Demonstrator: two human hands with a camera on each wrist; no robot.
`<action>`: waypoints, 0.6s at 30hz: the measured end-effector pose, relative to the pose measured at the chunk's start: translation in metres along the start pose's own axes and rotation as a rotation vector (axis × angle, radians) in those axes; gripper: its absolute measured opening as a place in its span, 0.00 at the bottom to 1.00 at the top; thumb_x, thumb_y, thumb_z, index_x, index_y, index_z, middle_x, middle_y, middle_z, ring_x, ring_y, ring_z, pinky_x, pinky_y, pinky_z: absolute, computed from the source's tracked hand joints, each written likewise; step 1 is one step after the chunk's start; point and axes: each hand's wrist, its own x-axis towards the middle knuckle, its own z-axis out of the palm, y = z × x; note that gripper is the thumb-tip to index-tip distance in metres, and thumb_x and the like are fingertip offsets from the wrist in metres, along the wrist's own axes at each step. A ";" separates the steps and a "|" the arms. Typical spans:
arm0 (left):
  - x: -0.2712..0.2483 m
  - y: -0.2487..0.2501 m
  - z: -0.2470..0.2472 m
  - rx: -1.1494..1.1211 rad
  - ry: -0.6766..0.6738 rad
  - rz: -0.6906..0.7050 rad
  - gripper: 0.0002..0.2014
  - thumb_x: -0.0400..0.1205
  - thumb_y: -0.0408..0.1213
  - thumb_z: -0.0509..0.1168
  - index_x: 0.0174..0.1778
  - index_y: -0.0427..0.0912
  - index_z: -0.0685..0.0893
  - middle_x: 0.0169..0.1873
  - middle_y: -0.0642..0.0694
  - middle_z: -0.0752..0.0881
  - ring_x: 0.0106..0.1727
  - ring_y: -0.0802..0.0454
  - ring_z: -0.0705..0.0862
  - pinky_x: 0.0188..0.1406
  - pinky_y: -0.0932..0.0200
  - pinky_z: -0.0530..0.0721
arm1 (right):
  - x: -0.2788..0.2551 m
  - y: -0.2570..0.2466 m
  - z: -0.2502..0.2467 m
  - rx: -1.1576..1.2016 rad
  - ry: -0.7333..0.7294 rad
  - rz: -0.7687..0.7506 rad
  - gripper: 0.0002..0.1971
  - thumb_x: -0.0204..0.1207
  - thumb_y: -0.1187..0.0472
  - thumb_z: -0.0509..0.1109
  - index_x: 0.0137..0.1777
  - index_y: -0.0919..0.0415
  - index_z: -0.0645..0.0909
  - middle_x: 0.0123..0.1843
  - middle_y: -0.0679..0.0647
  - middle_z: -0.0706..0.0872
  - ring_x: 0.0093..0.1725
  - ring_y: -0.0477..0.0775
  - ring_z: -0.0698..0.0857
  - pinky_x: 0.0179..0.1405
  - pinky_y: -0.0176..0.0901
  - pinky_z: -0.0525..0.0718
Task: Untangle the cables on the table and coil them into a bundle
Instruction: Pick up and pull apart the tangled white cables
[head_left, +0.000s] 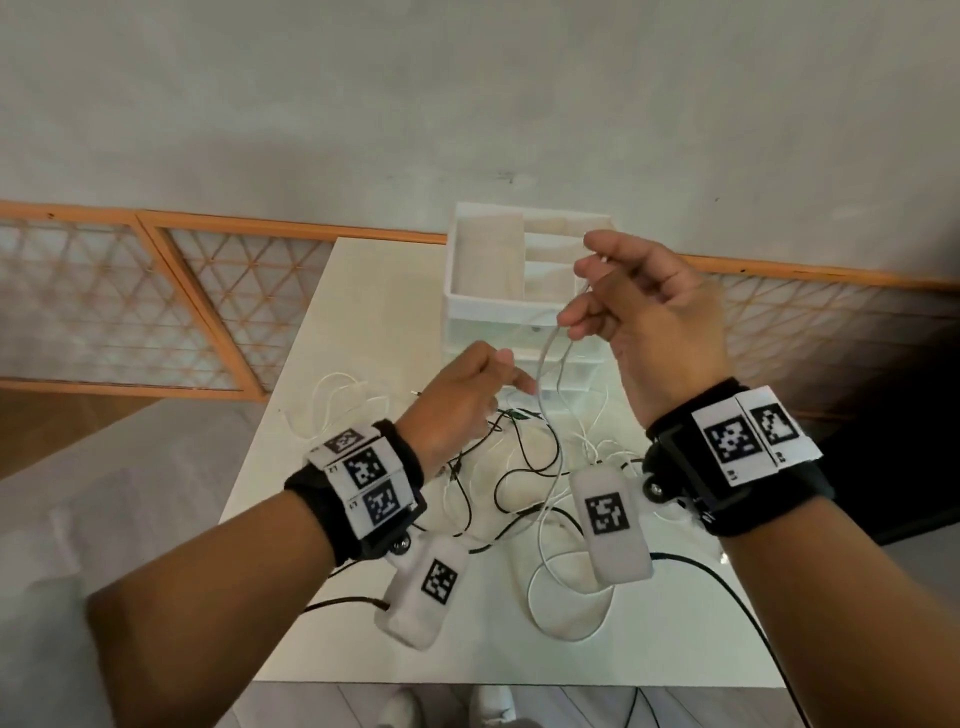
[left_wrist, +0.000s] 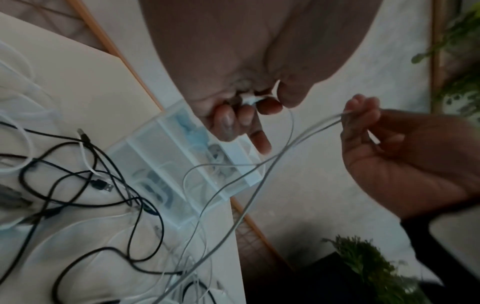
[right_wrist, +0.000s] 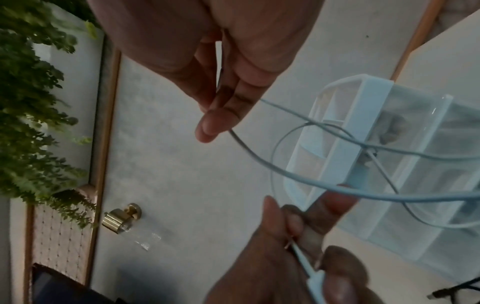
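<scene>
While both hands hover above the pale rectangular worktop (head_left: 363, 312), the right hand (head_left: 660, 322) pinches a thin grey-white cable (head_left: 545, 358) between thumb and fingers (right_wrist: 207, 127), raised at two o'clock. At ten o'clock of it, lower, the left hand (head_left: 457, 405) curls its fingers (left_wrist: 228, 121) round the same cable's white plug end. Slack loops down into the tangle of black and white cables (head_left: 519, 478) mid-worktop. A white plastic drawer organiser (head_left: 493, 306) stands at the twelve o'clock edge; bare surface lies at six o'clock.
</scene>
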 end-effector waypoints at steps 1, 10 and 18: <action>-0.003 -0.001 0.003 0.003 -0.049 0.005 0.11 0.90 0.44 0.54 0.43 0.46 0.69 0.48 0.46 0.91 0.28 0.55 0.63 0.27 0.60 0.61 | 0.000 0.000 0.002 0.026 0.007 -0.006 0.11 0.79 0.76 0.66 0.57 0.67 0.85 0.49 0.66 0.85 0.30 0.59 0.88 0.31 0.44 0.85; -0.003 -0.049 -0.029 0.370 -0.013 -0.076 0.13 0.90 0.38 0.52 0.41 0.39 0.71 0.27 0.46 0.72 0.23 0.58 0.70 0.23 0.68 0.68 | 0.041 -0.019 -0.031 -0.120 0.362 -0.197 0.11 0.71 0.70 0.72 0.51 0.58 0.85 0.38 0.61 0.83 0.29 0.52 0.80 0.30 0.43 0.80; -0.009 -0.094 -0.065 0.597 0.058 -0.210 0.16 0.90 0.39 0.52 0.37 0.39 0.74 0.28 0.48 0.73 0.31 0.52 0.71 0.35 0.58 0.70 | 0.093 -0.004 -0.063 -0.476 0.357 -0.118 0.19 0.64 0.58 0.68 0.57 0.51 0.84 0.41 0.45 0.83 0.40 0.53 0.83 0.47 0.58 0.88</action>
